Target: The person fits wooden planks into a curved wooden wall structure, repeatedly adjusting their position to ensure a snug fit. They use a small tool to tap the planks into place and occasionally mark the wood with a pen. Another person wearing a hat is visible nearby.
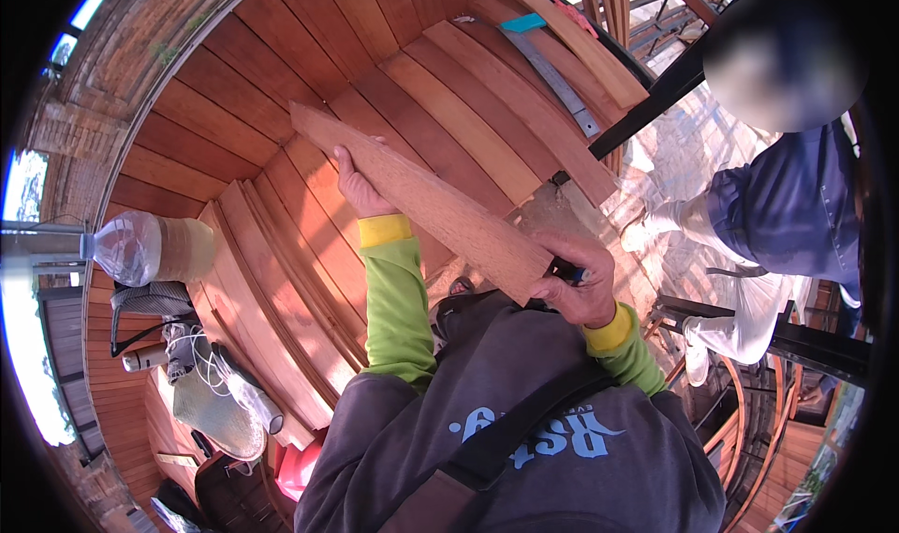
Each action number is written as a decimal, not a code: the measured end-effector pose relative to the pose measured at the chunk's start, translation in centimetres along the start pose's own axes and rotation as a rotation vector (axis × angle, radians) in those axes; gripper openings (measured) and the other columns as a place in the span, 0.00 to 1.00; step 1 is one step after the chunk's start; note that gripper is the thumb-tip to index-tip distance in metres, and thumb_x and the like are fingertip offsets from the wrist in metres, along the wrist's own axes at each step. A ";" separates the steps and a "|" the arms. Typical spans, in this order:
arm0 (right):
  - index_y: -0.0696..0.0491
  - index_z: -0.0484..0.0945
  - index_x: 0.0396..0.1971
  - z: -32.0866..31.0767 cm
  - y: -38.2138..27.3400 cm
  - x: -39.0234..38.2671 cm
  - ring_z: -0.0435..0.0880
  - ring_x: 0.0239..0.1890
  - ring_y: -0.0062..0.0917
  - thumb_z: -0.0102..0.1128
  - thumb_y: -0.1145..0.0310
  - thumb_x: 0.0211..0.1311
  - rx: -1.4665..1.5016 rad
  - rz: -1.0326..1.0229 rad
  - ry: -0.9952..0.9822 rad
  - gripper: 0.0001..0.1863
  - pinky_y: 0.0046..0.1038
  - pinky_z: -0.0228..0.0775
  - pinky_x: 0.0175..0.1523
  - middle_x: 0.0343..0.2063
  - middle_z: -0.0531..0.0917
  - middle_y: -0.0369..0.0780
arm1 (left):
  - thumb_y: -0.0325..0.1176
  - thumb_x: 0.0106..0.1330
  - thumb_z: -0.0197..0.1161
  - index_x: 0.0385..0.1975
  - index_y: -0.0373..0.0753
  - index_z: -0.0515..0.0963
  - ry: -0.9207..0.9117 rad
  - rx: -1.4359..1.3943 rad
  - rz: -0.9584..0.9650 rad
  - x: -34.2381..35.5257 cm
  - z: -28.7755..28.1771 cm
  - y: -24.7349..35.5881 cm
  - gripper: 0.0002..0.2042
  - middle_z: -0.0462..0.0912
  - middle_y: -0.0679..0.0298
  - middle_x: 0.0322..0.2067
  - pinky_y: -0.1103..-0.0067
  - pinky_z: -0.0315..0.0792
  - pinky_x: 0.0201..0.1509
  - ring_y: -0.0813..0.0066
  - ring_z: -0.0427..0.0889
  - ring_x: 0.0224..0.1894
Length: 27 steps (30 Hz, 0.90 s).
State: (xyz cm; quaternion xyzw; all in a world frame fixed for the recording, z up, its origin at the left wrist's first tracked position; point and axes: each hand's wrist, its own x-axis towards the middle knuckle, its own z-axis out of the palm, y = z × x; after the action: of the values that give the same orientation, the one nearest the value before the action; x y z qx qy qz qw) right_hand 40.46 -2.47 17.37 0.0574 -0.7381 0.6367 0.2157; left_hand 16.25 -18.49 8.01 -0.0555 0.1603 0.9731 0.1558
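Observation:
A long reddish-brown wooden board (431,205) slants across the middle of the view, lifted in front of my body. My left hand (361,182) grips it near its far end, thumb up along the near edge and fingertips showing past the other edge. At the near end my right hand (582,285) is closed round the board. A small black object with a bit of blue (566,271) shows between that hand and the board; its kind is mostly hidden.
A metal straightedge (557,88) and a teal piece (523,23) lie over planks at the upper right. At the left are a large plastic bottle (154,247), a bag (220,411) and stacked boards (272,299). Another person (777,214) stands at the right beside a dark metal beam (824,339).

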 end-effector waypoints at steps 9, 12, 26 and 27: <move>0.62 0.72 0.50 -0.8 -0.4 1.3 0.69 0.19 0.13 0.70 0.68 0.47 0.096 0.088 -0.083 0.29 0.18 0.60 0.24 0.20 0.74 0.33 | 0.47 0.67 0.49 0.35 0.37 0.72 0.064 -0.019 -0.019 0.4 -1.3 -0.2 0.17 0.79 0.52 0.27 0.73 0.79 0.31 0.64 0.80 0.30; 0.64 0.72 0.49 -1.1 1.0 0.3 0.74 0.24 0.15 0.68 0.67 0.50 0.126 0.202 -0.071 0.27 0.19 0.66 0.29 0.25 0.78 0.37 | 0.48 0.66 0.50 0.34 0.37 0.72 0.042 -0.033 -0.040 0.2 -1.1 0.4 0.17 0.79 0.52 0.27 0.71 0.79 0.32 0.63 0.80 0.30; 0.60 0.75 0.35 -4.6 12.0 -8.1 0.76 0.23 0.22 0.59 0.75 0.53 -0.505 0.378 0.014 0.09 0.23 0.69 0.31 0.23 0.79 0.42 | 0.37 0.55 0.69 0.39 0.39 0.75 0.109 0.435 0.210 -3.7 2.3 -1.4 0.15 0.80 0.66 0.35 0.77 0.74 0.43 0.76 0.78 0.36; 0.60 0.75 0.35 -4.7 13.7 -9.1 0.74 0.22 0.19 0.59 0.75 0.54 -0.493 0.409 0.042 0.08 0.21 0.68 0.30 0.22 0.79 0.40 | 0.36 0.54 0.69 0.39 0.39 0.75 0.093 0.490 0.222 -3.8 2.2 -1.8 0.15 0.80 0.67 0.35 0.78 0.74 0.43 0.77 0.78 0.36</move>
State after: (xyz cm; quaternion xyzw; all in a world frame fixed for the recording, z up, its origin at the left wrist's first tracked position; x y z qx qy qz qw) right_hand 44.88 2.83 1.72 -0.1595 -0.8617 0.4700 0.1060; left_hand 20.28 -17.22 10.20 -0.0427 0.4031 0.9128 0.0493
